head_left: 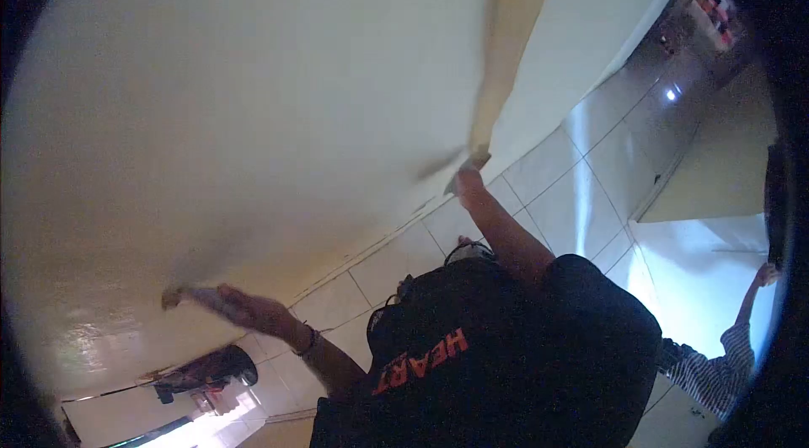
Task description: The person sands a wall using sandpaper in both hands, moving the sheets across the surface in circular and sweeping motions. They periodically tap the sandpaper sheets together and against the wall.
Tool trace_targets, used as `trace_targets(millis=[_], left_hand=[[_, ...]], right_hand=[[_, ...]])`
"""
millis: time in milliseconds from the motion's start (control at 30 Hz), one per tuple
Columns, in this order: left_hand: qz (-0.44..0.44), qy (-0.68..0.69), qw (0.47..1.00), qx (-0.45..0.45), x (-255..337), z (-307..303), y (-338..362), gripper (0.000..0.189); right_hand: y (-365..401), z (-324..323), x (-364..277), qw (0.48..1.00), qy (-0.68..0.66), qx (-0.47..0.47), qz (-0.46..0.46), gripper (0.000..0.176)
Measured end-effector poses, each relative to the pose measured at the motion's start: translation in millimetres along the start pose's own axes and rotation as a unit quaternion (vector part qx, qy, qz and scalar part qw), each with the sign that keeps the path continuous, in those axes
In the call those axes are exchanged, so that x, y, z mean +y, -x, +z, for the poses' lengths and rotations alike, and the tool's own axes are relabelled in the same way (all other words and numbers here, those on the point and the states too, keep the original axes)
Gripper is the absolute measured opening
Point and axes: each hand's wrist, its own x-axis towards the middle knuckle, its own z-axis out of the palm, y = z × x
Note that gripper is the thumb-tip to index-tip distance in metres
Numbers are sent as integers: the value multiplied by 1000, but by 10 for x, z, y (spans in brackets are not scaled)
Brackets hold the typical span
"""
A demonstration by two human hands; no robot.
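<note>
while both arms reach to the cream wall (253,111) | head view: right hand (468,171) pinches the lower end of a pale strip (510,35), likely to keep it flat on the wall | left hand (232,305) lower, blurred, spread or closed i cannot tell | tiled floor (581,195) below; another person's striped sleeve (716,372) well apart

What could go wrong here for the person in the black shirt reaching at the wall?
The person in the black shirt stretches both arms to the wall; the tile floor looks glossy, so a foot might slip. The upper hand seems to hold only the lower end of a long pale strip, which could swing or drop. Another person stands close by and might get bumped.
</note>
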Motion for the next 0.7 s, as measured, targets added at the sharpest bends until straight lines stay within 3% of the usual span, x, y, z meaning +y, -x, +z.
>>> trace_targets(millis=[33,67,100,133,200,267,300,367,433,467,500,533,567,600,633,700], left_hand=[[-41,3,993,-108,-409,119,62,54],[-40,1,993,-108,-272,220,67,54],[10,-6,997,-72,-30,386,67,56],[60,-12,997,-36,109,483,65,59],[49,10,998,-45,-11,508,113,60],[35,31,997,-54,48,567,143,60],[42,29,997,-55,157,574,206,60],[47,27,997,-58,172,638,258,60],[49,49,997,-46,73,666,336,52],[48,47,997,-48,-52,650,380,52],[42,49,996,-64,-208,631,406,53],[39,53,995,-75,-200,636,348,53],[43,57,995,-70,-179,642,309,53],[55,60,993,-83,-189,607,325,54],[64,64,991,-96,-202,568,359,55],[56,66,991,-103,-192,547,360,55]], right_hand=[[-170,-67,-177,979,198,-35,46,15],[-283,-110,-259,915,387,-69,90,15],[-316,-73,-145,916,386,-69,88,15],[-370,9,-67,944,313,-48,88,15],[-643,148,54,983,163,-4,87,15],[-448,317,203,996,11,37,85,15],[-765,414,216,993,-67,56,84,15],[-475,696,336,968,-218,95,85,15],[-676,808,601,919,-361,134,80,15],[-579,597,260,886,-430,153,80,15],[-356,195,-138,886,-430,153,81,15],[-401,-53,-435,984,-147,95,27,22],[-294,-792,-1587,988,149,32,-29,31],[-246,-907,-1876,968,224,48,-105,30],[-208,-737,-1650,968,224,49,-103,30],[-329,-420,-1320,920,383,-56,-67,16]])
